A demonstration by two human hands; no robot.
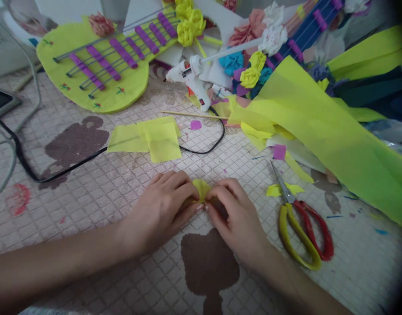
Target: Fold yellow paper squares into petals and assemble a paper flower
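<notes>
Between my two hands is a small piece of yellow crepe paper (201, 187), bunched low over the tablecloth. My left hand (169, 197) pinches it from the left, thumb and fingertips together. From the other side my right hand (232, 208) pinches its edge, with the fingertips of both hands almost touching. Part of the paper is hidden behind my fingers. Beyond my left hand lie flat yellow paper pieces (163, 140), overlapping across a black cord. Scissors (299, 218) with one yellow and one red handle rest to the right of my right hand, blades slightly apart.
A white hot glue gun (192, 78) lies at the back, its cord (66, 168) running left. Behind it are a yellow guitar-shaped craft (99, 78) and crepe paper flowers (253, 72). A long yellow-green sheet (335, 140) covers the right side. A thin wooden stick (194, 114) lies mid-table.
</notes>
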